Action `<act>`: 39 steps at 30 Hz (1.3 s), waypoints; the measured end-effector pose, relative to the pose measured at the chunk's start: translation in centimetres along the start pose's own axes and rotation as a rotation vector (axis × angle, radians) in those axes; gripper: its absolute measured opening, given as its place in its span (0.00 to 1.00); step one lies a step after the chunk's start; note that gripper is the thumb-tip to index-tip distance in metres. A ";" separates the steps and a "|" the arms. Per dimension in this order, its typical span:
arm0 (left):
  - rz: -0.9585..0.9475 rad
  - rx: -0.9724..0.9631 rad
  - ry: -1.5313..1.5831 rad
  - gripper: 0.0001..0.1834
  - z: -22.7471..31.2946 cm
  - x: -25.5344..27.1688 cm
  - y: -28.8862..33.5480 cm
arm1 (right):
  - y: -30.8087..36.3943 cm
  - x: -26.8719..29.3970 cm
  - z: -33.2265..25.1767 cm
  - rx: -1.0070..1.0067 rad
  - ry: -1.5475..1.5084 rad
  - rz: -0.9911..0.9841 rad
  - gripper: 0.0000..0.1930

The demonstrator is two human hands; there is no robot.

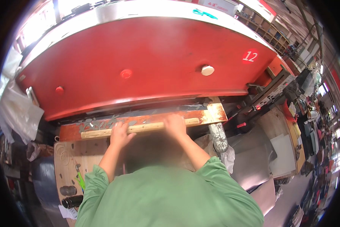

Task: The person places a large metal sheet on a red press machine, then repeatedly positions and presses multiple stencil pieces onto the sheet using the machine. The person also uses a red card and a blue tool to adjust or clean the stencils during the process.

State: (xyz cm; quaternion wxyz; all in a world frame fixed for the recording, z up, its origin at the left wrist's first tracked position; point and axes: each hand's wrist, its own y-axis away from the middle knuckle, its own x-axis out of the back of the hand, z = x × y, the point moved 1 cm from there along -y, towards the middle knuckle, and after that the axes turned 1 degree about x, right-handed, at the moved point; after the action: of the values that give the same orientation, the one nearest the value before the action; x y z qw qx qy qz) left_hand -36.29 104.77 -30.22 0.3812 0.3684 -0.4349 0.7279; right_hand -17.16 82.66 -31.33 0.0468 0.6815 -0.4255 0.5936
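A long wooden bar (147,128) runs along the front of a red ledge. My left hand (119,135) lies over it left of the middle, with its fingers across the top and its thumb spread to the right. Further right, my right hand (175,125) reaches over the bar, its fingers bent and smeared by motion. Whether the right hand holds anything cannot be made out. Behind the bar, several small dark grey flat pieces (90,124) lie scattered on the ledge, mostly to the left of my left hand.
A large red machine panel (158,49) with a pale knob (207,70) rises beyond the ledge. At lower left, green-handled scissors (80,178) and a black cylinder (72,201) lie on a wooden board (66,151). Dark sheets (253,151) lie at the right.
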 end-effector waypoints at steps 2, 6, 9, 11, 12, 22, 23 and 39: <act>0.006 -0.025 0.028 0.24 0.3 0.4 0.5 | 0.4 0.6 -0.4 -0.009 0.010 -0.001 0.13; -0.036 -0.057 0.057 0.24 2.0 2.0 3.7 | 4.4 2.6 -2.1 -0.055 -0.066 -0.005 0.11; -0.215 -0.007 0.080 0.24 3.5 3.9 7.5 | 7.9 5.3 -3.0 -0.072 -0.120 -0.174 0.12; -0.331 -0.026 0.130 0.24 4.0 5.5 9.7 | 8.9 7.6 -2.8 -0.078 -0.169 -0.328 0.12; -0.402 -0.046 0.175 0.24 4.2 6.2 10.6 | 9.2 8.7 -2.7 -0.133 -0.166 -0.419 0.12; 0.088 -0.160 0.320 0.16 5.9 8.3 13.6 | 1.7 7.5 -4.8 0.095 -0.077 -0.035 0.14; 0.091 -0.152 0.315 0.17 6.2 8.1 14.1 | 1.9 7.1 -5.0 0.114 -0.072 -0.128 0.15; 0.059 -0.120 0.163 0.23 8.2 6.6 19.0 | 11.4 16.7 -7.5 0.001 -0.258 -1.073 0.22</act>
State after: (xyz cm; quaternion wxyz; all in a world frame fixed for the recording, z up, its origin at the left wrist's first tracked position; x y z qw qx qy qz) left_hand -54.15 92.48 -28.34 0.4152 0.2716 -0.4558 0.7390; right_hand -31.24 70.92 -19.99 0.2902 0.8699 -0.0205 0.3983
